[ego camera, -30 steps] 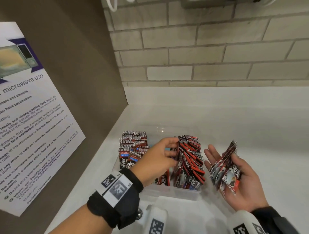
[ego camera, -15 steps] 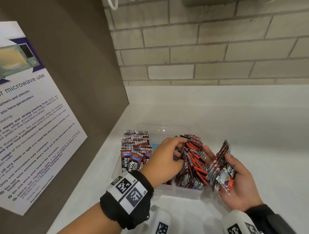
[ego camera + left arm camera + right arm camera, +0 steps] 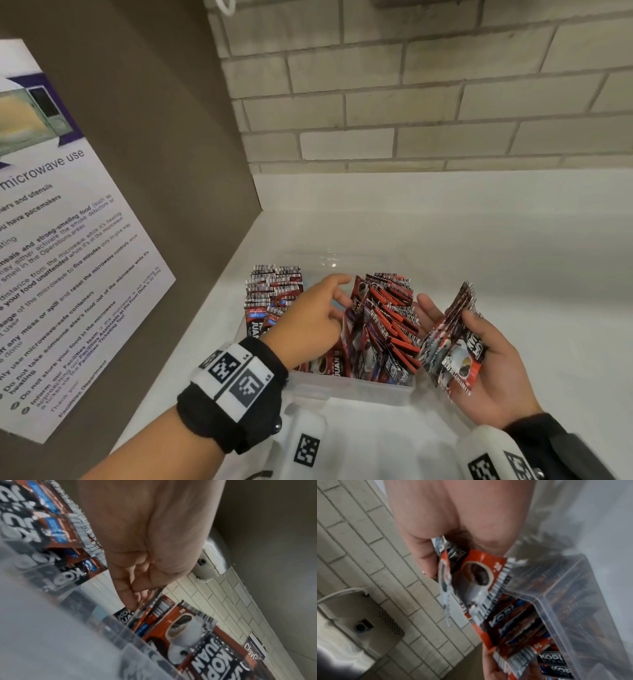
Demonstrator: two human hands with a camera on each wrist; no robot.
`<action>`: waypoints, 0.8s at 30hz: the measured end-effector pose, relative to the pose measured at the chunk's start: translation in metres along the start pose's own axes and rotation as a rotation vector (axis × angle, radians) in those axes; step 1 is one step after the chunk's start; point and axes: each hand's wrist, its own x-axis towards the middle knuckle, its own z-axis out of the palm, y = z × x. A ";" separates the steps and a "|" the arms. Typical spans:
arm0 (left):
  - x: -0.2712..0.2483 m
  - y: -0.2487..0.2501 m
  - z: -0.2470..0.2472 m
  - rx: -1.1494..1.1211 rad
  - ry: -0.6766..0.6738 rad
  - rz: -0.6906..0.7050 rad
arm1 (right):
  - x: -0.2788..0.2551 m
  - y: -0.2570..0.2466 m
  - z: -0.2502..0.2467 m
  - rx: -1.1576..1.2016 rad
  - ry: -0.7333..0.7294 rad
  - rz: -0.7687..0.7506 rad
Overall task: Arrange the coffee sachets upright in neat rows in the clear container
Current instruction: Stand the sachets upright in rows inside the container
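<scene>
A clear container (image 3: pixel 359 390) on the white counter holds red-and-black coffee sachets. An upright row (image 3: pixel 274 294) fills its left side. A second row (image 3: pixel 387 325) on the right leans over. My left hand (image 3: pixel 337 294) reaches into the gap between the rows, index finger stretched out, the other fingers (image 3: pixel 128 599) touching the leaning row's top edges. My right hand (image 3: pixel 448 318) lies palm up just right of the container. Its thumb is curled over a fanned bunch of sachets (image 3: pixel 455 359), also visible in the right wrist view (image 3: pixel 479 577) beside the container wall (image 3: pixel 573 588).
A brown side panel with a microwave-use poster (image 3: pixel 68 240) stands close on the left. A brick wall (image 3: pixel 411 102) rises behind the counter. Bare white counter (image 3: pixel 531 260) extends to the right and back. A wall-mounted unit (image 3: pixel 359 622) hangs above.
My right hand brought its bunch of sachets left, up against the container's right side. My left hand loosened from a fist on the leaning row, and its index finger now points forward.
</scene>
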 end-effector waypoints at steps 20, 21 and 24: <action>-0.017 0.006 0.009 -0.064 0.051 0.078 | -0.003 -0.001 0.001 0.066 0.019 -0.063; -0.016 0.008 0.009 -0.038 0.073 0.101 | -0.004 -0.001 0.003 0.077 0.019 -0.057; -0.014 0.011 0.011 0.038 0.112 0.151 | -0.005 -0.001 0.004 0.081 0.032 -0.037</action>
